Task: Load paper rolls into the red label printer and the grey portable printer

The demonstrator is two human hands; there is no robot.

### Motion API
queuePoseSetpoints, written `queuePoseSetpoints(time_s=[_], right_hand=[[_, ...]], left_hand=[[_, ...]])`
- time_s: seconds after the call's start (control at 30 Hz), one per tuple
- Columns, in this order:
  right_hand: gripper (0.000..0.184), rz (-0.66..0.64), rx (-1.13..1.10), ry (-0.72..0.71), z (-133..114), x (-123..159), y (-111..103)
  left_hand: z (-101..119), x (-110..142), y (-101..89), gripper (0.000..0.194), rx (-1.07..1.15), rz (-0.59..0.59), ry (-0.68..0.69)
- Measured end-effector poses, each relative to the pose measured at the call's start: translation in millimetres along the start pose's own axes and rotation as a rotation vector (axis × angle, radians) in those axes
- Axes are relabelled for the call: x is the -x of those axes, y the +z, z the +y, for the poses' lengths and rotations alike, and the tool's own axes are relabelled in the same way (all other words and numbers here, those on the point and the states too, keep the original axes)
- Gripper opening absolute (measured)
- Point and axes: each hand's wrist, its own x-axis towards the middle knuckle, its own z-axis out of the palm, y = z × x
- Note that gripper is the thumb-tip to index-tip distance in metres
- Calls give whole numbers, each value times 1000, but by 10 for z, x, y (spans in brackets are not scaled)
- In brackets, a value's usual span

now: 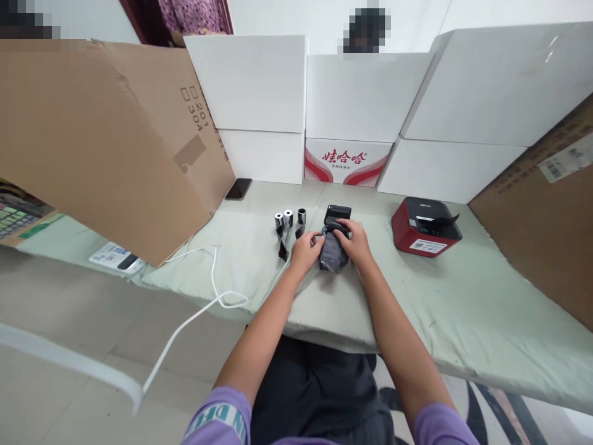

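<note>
A dark, handheld-size device point(332, 252), its lower part seemingly covered in thin clear plastic, lies on the green cloth in front of me. My left hand point(306, 252) grips its left edge with thumb and fingertips pressed together. From the right, my right hand point(354, 241) closes over its upper part, where a rounded black piece point(338, 226) shows under the fingers. Just behind it is a black box-shaped part point(338, 212); whether the two are joined I cannot tell. Left of my hands stand several small rolls point(288, 217) with dark strips trailing from them.
A red and black boxy machine point(424, 227) sits to the right. A phone point(238, 189) lies back left, and a white cable point(214, 272) loops over the front edge. White boxes point(259, 154) wall the back; brown cardboard point(152, 142) flanks the left. Other people are behind.
</note>
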Motion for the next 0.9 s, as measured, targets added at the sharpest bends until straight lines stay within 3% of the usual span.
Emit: queuePoseSetpoints(time_s=[0.27, 0.5, 0.73, 0.9], right_hand=[[33, -57, 31, 105, 7, -13, 37], [33, -71, 64, 39, 62, -23, 56], [26, -15, 55, 83, 110, -24, 93], [52, 118, -146, 130, 94, -51, 47]], left_hand=[[-6, -7, -3, 27, 0, 3, 7], [-19, -12, 2, 28, 23, 11, 11], [-1, -12, -12, 27, 7, 4, -8], [6, -10, -17, 28, 5, -1, -2]])
